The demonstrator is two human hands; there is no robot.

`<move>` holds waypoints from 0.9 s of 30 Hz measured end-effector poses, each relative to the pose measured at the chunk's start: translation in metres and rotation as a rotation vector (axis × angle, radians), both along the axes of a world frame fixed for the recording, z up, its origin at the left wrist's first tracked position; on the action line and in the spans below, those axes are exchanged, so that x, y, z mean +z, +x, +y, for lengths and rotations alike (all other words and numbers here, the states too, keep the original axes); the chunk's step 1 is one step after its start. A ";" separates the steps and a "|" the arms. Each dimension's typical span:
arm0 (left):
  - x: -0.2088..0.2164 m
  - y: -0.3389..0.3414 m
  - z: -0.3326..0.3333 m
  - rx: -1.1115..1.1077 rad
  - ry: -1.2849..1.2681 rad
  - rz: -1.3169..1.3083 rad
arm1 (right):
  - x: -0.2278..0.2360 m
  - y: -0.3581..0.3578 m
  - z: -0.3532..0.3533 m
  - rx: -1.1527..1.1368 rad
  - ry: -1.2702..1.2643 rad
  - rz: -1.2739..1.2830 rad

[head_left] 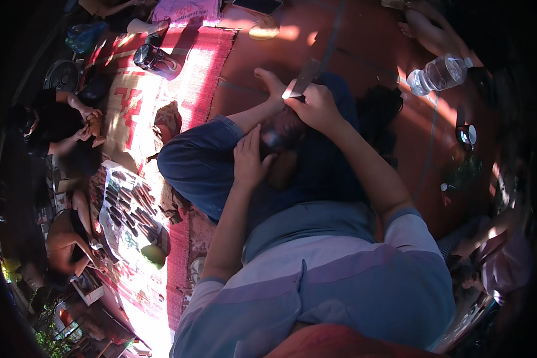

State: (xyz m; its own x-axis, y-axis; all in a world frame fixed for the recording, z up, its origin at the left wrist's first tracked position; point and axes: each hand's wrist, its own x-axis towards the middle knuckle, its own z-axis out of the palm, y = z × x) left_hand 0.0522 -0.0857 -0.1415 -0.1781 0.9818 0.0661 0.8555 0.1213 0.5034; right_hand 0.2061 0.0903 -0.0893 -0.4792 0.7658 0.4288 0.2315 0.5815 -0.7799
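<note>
I sit cross-legged with a dark, shiny, rounded object (275,138) in my lap; shade hides its exact kind. Against its near left side rests my left hand (250,160), fingers along it and thumb apart, steadying it. Just beyond the object, my right hand (314,107) is closed around a flat greyish blade-like tool (307,74), which sticks up past the knuckles. A small bright patch shows by the right fingertips. The lower end of the tool is hidden by the hand. My bare foot (271,81) lies just left of the right hand.
Several dark carving tools (131,206) lie on a sheet over the red mat (188,101), near a green round fruit (153,255). A flask (151,58) stands at the far left. A plastic bottle (438,75) lies right. On the left, a person (56,119) holds a brown figure.
</note>
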 end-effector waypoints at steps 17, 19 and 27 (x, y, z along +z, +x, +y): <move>-0.008 -0.003 -0.003 -0.015 0.000 -0.016 | 0.009 0.010 -0.002 0.053 -0.102 -0.015; -0.007 -0.003 -0.003 -0.010 -0.019 -0.023 | -0.014 0.015 0.008 0.102 0.012 -0.133; -0.005 -0.001 -0.004 0.018 -0.010 -0.021 | -0.005 0.013 0.007 0.130 -0.056 0.032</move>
State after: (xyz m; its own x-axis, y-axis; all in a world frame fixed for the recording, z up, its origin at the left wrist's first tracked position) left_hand 0.0508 -0.0900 -0.1462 -0.1971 0.9790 0.0527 0.8425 0.1417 0.5197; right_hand 0.2192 0.0972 -0.0939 -0.5627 0.7215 0.4035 0.1318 0.5601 -0.8179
